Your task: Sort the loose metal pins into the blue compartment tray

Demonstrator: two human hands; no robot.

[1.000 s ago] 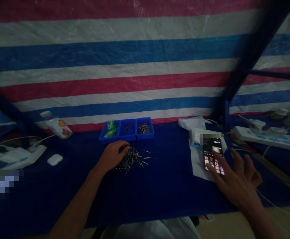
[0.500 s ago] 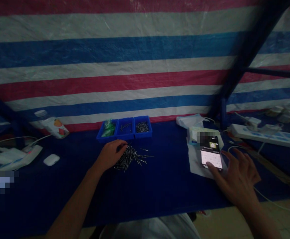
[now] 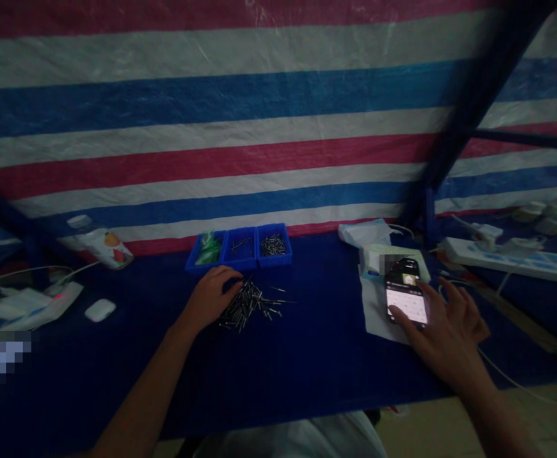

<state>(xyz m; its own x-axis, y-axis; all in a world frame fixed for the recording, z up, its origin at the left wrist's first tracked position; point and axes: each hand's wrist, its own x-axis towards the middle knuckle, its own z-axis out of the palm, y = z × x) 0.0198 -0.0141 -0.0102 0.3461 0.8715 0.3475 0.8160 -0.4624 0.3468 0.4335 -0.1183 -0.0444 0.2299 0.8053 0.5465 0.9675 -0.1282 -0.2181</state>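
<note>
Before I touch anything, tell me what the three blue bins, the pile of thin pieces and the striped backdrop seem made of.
Blue bins: probably moulded plastic, smooth; even colour and thin, straight walls.
Pile of thin pieces: likely metal, shiny in parts; bright glints on dark, slender shapes, exact metal unclear.
Striped backdrop: apparently plastic sheeting, slightly glossy; creases and pale streaks of reflected light.

Bare Arms, Pale Cloth on Lap

L hand (image 3: pixel 214 296) & R hand (image 3: pixel 443 340) both ungloved, w/ slim fingers (image 3: pixel 456 305). L forearm (image 3: pixel 147 385) & R forearm (image 3: pixel 491 407) bare as far as shown, narrowing twd the hands. Near side, btwn arms: lt grey cloth (image 3: pixel 297 439) over lap, plain-looking, soft creases. Lighting v. dim, so weave & seams unclear.
</note>
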